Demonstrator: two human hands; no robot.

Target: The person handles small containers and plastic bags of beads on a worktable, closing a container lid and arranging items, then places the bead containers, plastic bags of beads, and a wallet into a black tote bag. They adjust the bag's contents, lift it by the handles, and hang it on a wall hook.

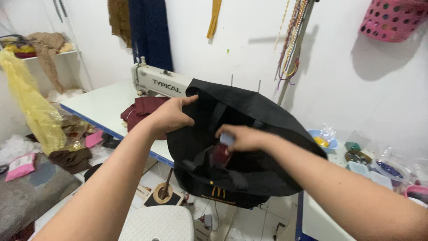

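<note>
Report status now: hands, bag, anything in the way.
Left hand grips black bag rim. Right hand holds small dark red item at bag mouth. Sewing machine behind, not obstructing.

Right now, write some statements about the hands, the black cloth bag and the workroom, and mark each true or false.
1. The left hand grips the rim of the black cloth bag. True.
2. The right hand holds a small object at the bag's opening. True.
3. The sewing machine is red. False: it is cream white.
4. The perforated plastic basket on the wall is blue. False: pink.
5. Maroon fabric lies beside the machine. True.
</note>
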